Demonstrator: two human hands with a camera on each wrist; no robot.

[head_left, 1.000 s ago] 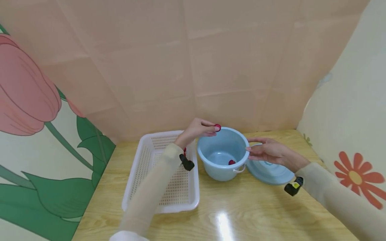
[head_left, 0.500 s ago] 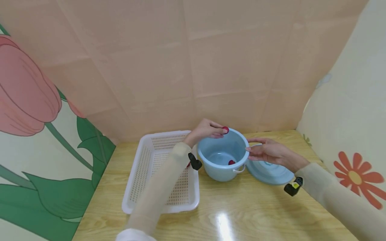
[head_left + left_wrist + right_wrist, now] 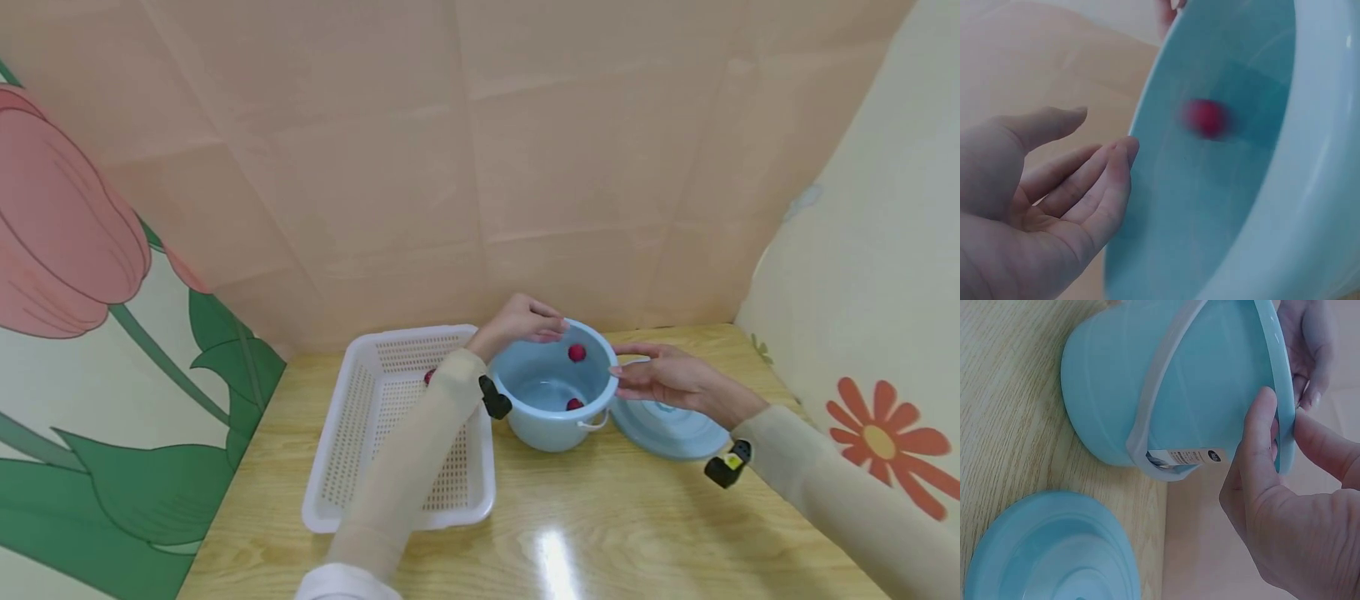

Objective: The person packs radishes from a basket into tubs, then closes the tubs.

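Observation:
My left hand (image 3: 525,321) is over the far left part of the light blue bucket's (image 3: 551,435) rim. Its thumb and bent fingers stand apart, with nothing between them. A small round red object (image 3: 577,353) is in mid-air inside the bucket, blurred in the left wrist view. Another round red object (image 3: 574,404) lies on the bucket floor. On the opposite side, my right hand (image 3: 1310,519) pinches the rim between thumb and fingers. To the left stands a white perforated basket (image 3: 482,475); a red object (image 3: 429,377) shows in it, partly hidden by my left sleeve.
A light blue lid (image 3: 675,437) lies on the wooden table (image 3: 622,525) right of the bucket. The bucket's white handle (image 3: 1163,369) hangs down its side. A paper-covered wall (image 3: 480,167) rises behind, and painted walls flank the table.
My left hand moved right over the bucket and let go of the round red object, which now drops inside. The right hand keeps its hold on the rim.

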